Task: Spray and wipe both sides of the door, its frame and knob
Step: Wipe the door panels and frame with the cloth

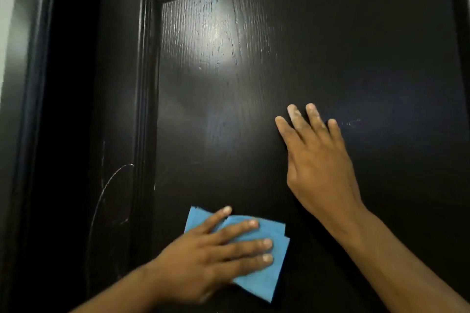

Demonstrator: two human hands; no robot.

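In the head view, the left hand (218, 249) presses a folded blue cloth (256, 267) flat with spread fingers at six o'clock on the dark door panel (229, 84), the right hand (318, 160) braced open-fingered at three o'clock; the cloth looks soft and light, best handled under a flat palm.

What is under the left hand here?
A folded blue cloth lies under the left hand, pressed flat against the dark wooden door. The door surface beneath the cloth is covered and cannot be seen.

Both hands (216, 249) (318, 160) flat, fingers straight
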